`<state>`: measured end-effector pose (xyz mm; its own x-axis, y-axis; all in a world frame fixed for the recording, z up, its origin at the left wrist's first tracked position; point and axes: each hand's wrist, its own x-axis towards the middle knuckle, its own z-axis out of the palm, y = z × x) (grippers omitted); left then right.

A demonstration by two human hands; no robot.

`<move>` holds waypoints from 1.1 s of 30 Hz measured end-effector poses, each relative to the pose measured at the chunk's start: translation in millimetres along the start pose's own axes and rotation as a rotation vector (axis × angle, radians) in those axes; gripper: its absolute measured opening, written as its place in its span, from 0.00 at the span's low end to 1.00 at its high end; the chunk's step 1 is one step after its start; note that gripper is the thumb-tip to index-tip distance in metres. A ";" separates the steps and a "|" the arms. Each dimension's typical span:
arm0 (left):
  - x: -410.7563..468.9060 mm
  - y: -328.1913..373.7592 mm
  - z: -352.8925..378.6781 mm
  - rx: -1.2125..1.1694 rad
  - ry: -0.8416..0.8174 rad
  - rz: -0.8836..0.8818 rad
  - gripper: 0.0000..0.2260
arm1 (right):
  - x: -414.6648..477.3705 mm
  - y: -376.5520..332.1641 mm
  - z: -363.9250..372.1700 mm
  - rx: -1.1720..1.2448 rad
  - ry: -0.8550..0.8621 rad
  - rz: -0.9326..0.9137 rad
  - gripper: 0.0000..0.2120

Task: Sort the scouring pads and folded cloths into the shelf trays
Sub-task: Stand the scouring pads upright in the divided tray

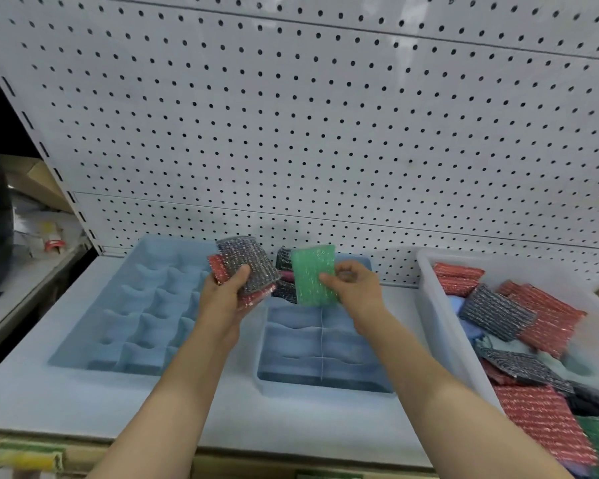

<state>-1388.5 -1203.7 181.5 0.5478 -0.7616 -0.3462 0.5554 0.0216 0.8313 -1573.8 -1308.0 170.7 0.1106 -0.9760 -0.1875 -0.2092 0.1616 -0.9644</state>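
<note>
The left hand (227,288) gripped a grey pad (248,262) stacked on a red pad (217,267), thumb on top. Just right of it, the right hand (355,285) pinched a green pad (313,276) upright over a tray's (261,373) far end. Farther right, loose pads (540,413) lay in a bin (436,299).
</note>
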 end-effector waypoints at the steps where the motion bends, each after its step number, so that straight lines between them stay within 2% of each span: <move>1: 1.5 2.0 -2.6 -0.018 0.019 0.009 0.17 | -1.6 3.7 -0.4 -0.152 -0.012 -0.073 0.12; 4: 2.2 4.2 -7.8 -0.035 0.054 0.025 0.17 | -6.7 12.7 5.6 -0.571 -0.087 -0.275 0.10; 6: 1.1 3.2 -9.3 -0.040 0.059 0.016 0.17 | -8.8 14.4 13.2 -0.804 -0.074 -0.431 0.11; 9: -1.3 0.6 -9.7 -0.035 0.057 0.011 0.17 | -7.0 14.1 26.0 -0.891 -0.040 -0.607 0.11; 11: -2.4 0.0 -9.8 -0.025 0.056 0.014 0.17 | -6.7 18.4 34.2 -0.939 -0.075 -0.683 0.11; 14: -4.0 1.4 -9.3 0.003 0.017 0.011 0.17 | -4.5 30.6 38.9 -1.073 -0.168 -0.697 0.14; 15: -4.2 1.8 -9.3 0.011 -0.003 0.007 0.16 | -3.5 30.4 38.5 -1.009 -0.156 -0.663 0.15; 18: -9.0 2.0 -7.6 0.045 -0.063 0.006 0.15 | -8.8 6.0 36.5 -0.501 0.005 -0.492 0.16; 19: -10.7 0.4 -5.8 0.066 -0.093 0.008 0.15 | -12.6 -6.0 37.0 -0.348 -0.005 -0.392 0.17; 22: -16.8 -5.5 4.6 0.132 -0.207 0.022 0.16 | -17.8 -24.6 43.5 -0.041 -0.259 -0.028 0.25; 24: -18.9 -7.8 11.1 0.144 -0.231 0.031 0.15 | -16.5 -23.5 42.4 0.023 -0.307 0.073 0.30; 28: -13.2 -10.8 12.0 0.102 -0.139 0.034 0.11 | -13.8 -15.7 22.8 0.291 -0.277 0.200 0.13; 30: -7.5 -11.8 9.6 0.040 -0.018 0.065 0.12 | -10.5 -9.4 13.7 0.283 -0.170 0.169 0.08; 33: -1.3 -6.7 6.6 -0.073 0.128 0.130 0.12 | -9.1 0.5 3.8 -0.060 0.001 0.001 0.14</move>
<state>-1397.1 -1207.1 179.3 0.6905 -0.6608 -0.2943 0.5162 0.1651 0.8404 -1571.2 -1298.5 171.2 0.1096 -0.9759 -0.1886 -0.2669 0.1539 -0.9513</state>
